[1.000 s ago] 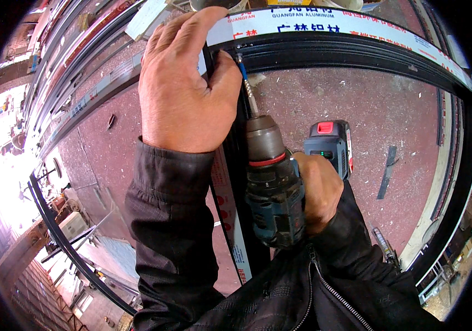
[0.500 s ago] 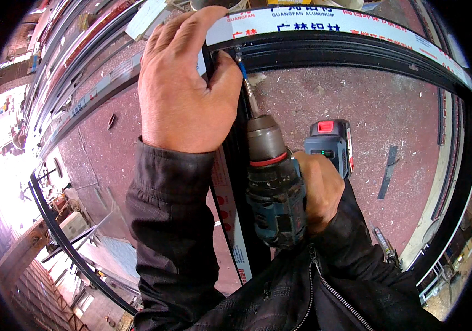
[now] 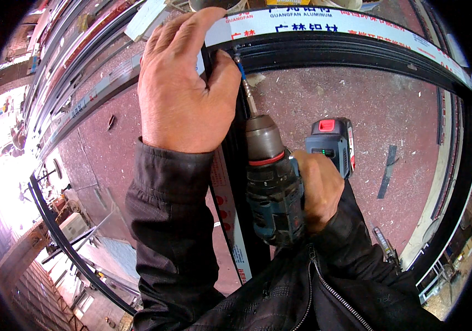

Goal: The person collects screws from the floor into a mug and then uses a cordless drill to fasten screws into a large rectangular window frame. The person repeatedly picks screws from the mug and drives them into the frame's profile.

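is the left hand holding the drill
No, the left hand presses on the dark frame corner, while the right hand grips the cordless drill.

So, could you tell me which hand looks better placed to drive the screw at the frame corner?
The right hand: it grips the cordless drill, whose bit already points into the black frame corner. The left hand lies over that corner, steadying it.
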The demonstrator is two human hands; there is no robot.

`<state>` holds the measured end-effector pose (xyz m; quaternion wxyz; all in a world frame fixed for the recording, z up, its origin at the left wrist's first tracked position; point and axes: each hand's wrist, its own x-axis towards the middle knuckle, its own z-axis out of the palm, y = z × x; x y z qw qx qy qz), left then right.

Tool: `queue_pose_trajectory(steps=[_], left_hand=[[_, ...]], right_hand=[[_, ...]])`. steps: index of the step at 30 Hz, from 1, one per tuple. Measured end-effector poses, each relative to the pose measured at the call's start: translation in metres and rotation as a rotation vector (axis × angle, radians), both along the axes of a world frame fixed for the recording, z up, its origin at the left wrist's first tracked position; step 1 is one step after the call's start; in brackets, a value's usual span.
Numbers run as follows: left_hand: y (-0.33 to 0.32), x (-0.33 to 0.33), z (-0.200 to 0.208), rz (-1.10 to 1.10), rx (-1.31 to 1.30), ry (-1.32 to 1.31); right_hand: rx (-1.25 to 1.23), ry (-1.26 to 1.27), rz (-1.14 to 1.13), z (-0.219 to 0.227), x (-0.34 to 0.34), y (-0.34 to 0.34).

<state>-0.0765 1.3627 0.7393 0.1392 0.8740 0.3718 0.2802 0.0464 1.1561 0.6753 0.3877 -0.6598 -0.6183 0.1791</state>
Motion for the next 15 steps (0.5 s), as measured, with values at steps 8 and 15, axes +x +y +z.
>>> queue_pose_trajectory(steps=[8, 15], left_hand=[[-0.0013, 0.0003, -0.0036, 0.003, 0.0, -0.006], [-0.0006, 0.0015, 0.0001, 0.018, -0.031, -0.019]], right_hand=[[-0.01, 0.002, -0.005, -0.0003, 0.0002, -0.0016], [-0.02, -0.032, -0.008, 0.0025, 0.0018, 0.0]])
